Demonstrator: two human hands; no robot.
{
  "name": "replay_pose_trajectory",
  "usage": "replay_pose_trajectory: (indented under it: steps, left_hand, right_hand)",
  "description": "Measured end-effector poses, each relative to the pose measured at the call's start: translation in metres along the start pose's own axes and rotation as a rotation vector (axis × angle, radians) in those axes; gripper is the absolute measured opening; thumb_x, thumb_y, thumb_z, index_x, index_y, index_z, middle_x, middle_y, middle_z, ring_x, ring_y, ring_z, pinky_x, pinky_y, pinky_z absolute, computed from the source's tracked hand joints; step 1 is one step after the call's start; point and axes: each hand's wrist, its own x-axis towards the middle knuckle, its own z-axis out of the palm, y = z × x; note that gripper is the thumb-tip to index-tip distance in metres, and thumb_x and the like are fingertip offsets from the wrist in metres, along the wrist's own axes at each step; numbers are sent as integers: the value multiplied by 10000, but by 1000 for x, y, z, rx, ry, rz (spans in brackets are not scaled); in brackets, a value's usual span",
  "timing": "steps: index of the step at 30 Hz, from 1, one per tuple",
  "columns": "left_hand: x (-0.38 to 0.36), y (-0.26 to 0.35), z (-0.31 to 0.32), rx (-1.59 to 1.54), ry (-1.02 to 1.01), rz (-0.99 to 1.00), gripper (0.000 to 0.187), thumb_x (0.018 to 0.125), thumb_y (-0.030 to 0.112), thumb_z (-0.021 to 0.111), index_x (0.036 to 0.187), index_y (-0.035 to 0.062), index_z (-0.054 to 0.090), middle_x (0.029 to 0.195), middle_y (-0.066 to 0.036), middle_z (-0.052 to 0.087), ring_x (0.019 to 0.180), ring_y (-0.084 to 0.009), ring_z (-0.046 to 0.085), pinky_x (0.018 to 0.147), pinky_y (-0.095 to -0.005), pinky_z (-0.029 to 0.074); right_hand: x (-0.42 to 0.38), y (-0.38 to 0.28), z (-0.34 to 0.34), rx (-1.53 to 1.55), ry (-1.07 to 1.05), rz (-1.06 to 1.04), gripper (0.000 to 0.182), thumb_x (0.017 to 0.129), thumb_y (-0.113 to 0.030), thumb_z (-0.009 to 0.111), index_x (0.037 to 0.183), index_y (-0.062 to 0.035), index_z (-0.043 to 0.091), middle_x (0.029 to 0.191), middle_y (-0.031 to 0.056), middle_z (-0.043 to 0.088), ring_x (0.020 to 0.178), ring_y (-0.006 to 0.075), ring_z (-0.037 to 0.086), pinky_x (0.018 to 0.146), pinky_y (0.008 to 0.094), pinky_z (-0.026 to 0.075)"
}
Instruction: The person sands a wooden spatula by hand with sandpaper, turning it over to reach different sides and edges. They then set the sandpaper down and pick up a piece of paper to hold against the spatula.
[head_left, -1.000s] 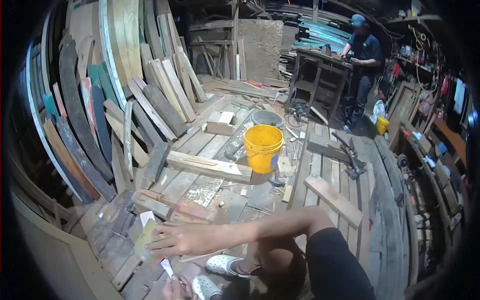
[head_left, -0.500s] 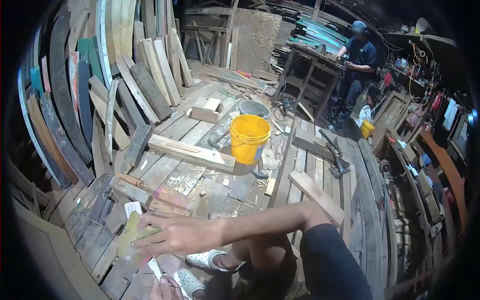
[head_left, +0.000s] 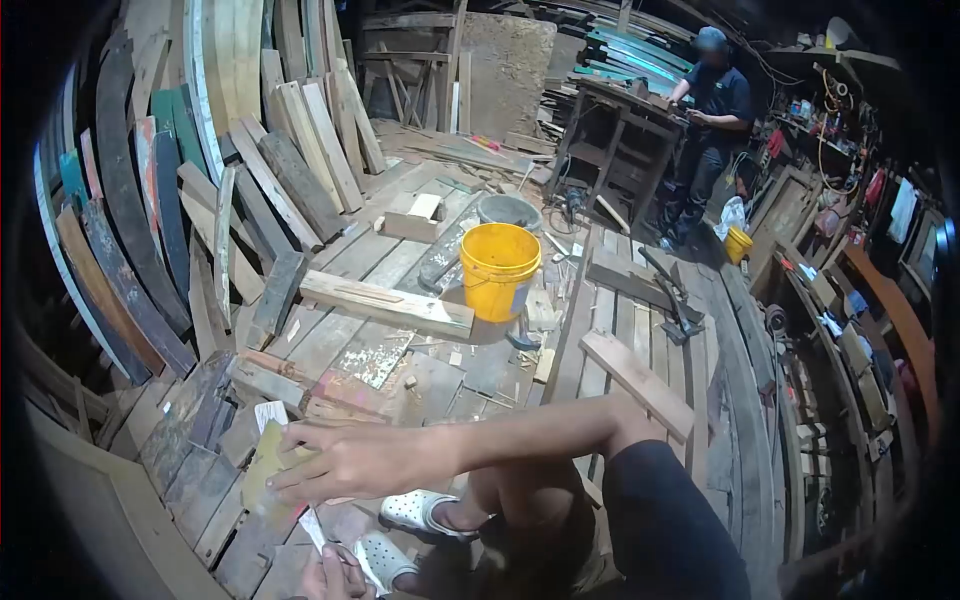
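My right hand (head_left: 335, 465) reaches across from the right, with its fingers bent over a yellowish-green sheet-like piece (head_left: 258, 468). The exact kind of this piece cannot be made out. A white printed slip (head_left: 270, 412) shows at its upper edge. Low in the view, my left hand (head_left: 335, 575) is closed around a narrow white strip (head_left: 314, 530), whose wider end points up toward the yellowish piece. My palm and the lower end of the strip are partly cut off. Just right of the strip are my feet in white clogs (head_left: 415, 512).
A yellow bucket (head_left: 500, 285) stands on the plank floor beside a hammer (head_left: 522, 335) and a long board (head_left: 385, 303). Many boards (head_left: 215, 120) lean at the left. Another person (head_left: 715, 105) stands at a workbench (head_left: 625, 115) at the back. A loose plank (head_left: 640, 385) lies right.
The view has shifted slightly. My right hand stays over the yellowish piece and my left hand still holds the white strip, with little movement of either.
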Motion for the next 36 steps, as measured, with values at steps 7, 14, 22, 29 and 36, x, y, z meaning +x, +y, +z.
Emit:
replay_pose_trajectory:
  steps: [7,14,22,29,36]
  left_hand:
    - [7,-4,-6,49,-37,-29,329,968,421,558,1137,139,546,926,-1,549,695,-93,518,641,-229,484]
    - [5,5,-7,104,-43,-148,358,945,443,586,1166,168,534,957,-2,535,833,-119,524,736,-305,502]
    - [-5,11,2,97,-40,-58,357,933,422,611,1138,143,526,871,-3,490,767,-129,505,706,-315,496]
    - [0,12,0,80,-99,-89,404,944,384,600,1247,144,481,938,-28,527,729,-146,520,595,-271,489]
    - [-4,11,6,57,-30,-99,413,950,412,576,1252,145,486,956,-31,518,728,-135,514,564,-231,461]
  right_hand:
    - [-1,3,1,1,-1,-13,370,874,-149,597,1224,-27,590,1246,68,608,1141,351,454,890,407,492]
    - [-1,1,-2,-59,10,-53,330,877,-144,579,1184,-32,624,1267,71,608,1126,348,465,835,397,516]
    - [1,-4,-6,-78,-8,-26,327,855,-144,577,1162,-39,621,1241,64,620,1122,342,477,834,406,512]
    - [-3,-2,-5,-63,-28,-11,355,819,-140,589,1155,-32,617,1235,59,618,1094,345,488,845,398,493]
    - [-2,-1,-1,-86,33,-48,301,816,-138,588,1099,-45,630,1212,40,622,1074,338,492,829,397,500]
